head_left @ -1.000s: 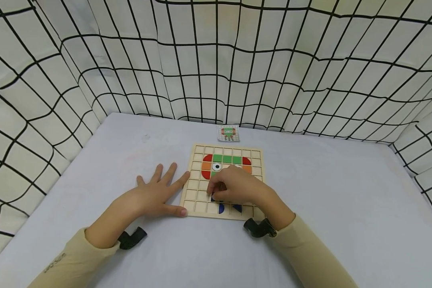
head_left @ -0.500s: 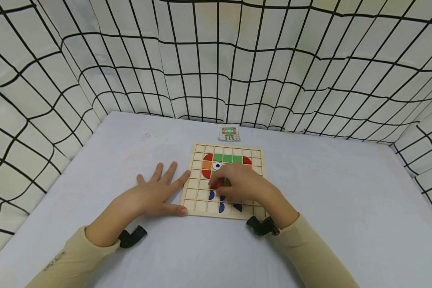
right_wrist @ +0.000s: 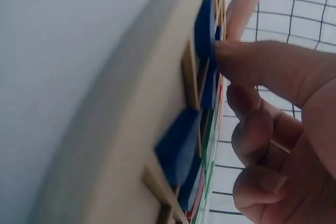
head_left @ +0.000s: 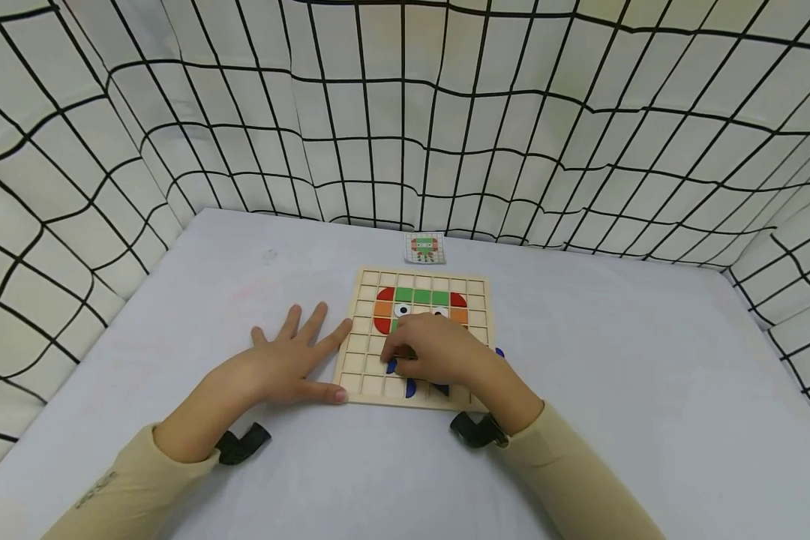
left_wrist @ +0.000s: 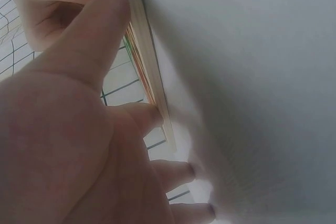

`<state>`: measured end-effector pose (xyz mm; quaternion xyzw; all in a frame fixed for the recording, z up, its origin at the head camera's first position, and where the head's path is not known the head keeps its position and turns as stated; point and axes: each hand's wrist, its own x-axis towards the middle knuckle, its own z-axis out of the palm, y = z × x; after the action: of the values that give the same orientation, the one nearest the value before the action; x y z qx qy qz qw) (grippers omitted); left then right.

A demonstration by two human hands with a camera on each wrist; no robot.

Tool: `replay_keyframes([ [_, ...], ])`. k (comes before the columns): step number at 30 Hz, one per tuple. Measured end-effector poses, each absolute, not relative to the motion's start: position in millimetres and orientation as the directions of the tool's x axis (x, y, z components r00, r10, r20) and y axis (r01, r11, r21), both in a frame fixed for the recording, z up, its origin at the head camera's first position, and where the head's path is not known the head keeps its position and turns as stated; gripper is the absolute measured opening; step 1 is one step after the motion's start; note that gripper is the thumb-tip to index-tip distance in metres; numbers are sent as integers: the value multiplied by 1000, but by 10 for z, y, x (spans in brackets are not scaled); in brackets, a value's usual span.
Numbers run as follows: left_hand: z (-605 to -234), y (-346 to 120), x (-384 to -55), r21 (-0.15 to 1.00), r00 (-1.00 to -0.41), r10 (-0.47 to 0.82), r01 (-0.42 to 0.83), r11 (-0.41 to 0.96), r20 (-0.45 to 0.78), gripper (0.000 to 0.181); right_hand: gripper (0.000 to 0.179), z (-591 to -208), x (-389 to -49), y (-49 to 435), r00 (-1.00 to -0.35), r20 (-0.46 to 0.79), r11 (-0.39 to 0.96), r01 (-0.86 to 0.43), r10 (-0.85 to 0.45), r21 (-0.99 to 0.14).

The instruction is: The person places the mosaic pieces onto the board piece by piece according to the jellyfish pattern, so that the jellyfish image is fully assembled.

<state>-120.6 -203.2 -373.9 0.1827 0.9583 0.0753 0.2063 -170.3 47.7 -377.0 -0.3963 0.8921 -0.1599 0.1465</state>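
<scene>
My left hand (head_left: pixel 280 367) lies flat with fingers spread, thumb and index fingertip at the left edge of the wooden grid board (head_left: pixel 355 364). Over the board's lower middle, my right hand (head_left: pixel 439 349) has curled fingers, its thumb and fingertips pinching a blue rounded tile (head_left: pixel 391 366) in a cell. The right wrist view shows the thumb against blue tiles (right_wrist: pixel 203 30). Above the hand, red, orange and green tiles (head_left: pixel 421 297) and eye tiles (head_left: pixel 402 310) form a face. A blue half-round tile (head_left: pixel 411 388) and a blue triangle tile (head_left: pixel 442 389) sit below; the hand hides the middle cells.
A small picture card (head_left: pixel 424 248) with a similar face lies behind the board. Another blue piece (head_left: pixel 499 352) shows at the board's right edge. The white table (head_left: pixel 614 360) is enclosed by a black net (head_left: pixel 405 142) before white sheeting.
My right hand has shifted slightly up over the board, then back down to the blue rounded tile. A red tile showed between its fingers half a second ago. The left hand has stayed put.
</scene>
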Motion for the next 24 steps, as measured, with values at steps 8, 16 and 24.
replay_keyframes([
  [8,-3754,-2058,-1212,209,-849,377,319,924,-371,105,7,-3786,-1691,450,-677,-138,667,-631,-723,-397],
  [16,-3758,-2067,-1208,216,-849,378,317,924,-370,104,12,-3738,-1753,556,-685,-120,652,-605,-719,-457],
  [24,-3745,-2045,-1201,217,-851,362,298,929,-381,105,15,-3560,-1919,953,-772,-156,722,-475,-616,-504],
])
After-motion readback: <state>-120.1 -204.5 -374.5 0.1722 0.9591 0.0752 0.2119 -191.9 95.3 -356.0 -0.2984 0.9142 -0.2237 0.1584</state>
